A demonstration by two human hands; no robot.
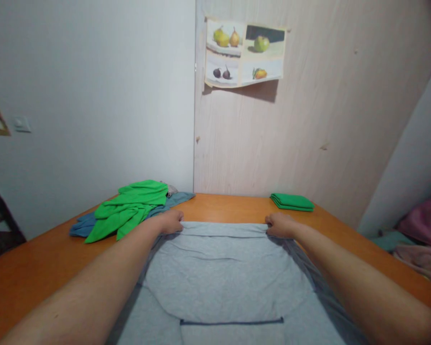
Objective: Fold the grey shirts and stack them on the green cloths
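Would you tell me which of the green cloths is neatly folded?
The far-right green cloth, a flat stack; the left green cloth lies rumpled.

The pale grey cloth garment (222,268) is a soft matt jersey knit, lightly creased, with a darker stitched seam. The orange wooden table (230,208) under it looks smooth with a low sheen. The crumpled bright green cloth (129,208) and the folded green cloth square (292,201) look matt. The fruit print (244,52) is curling paper on a pale wood-grain panel (290,134).
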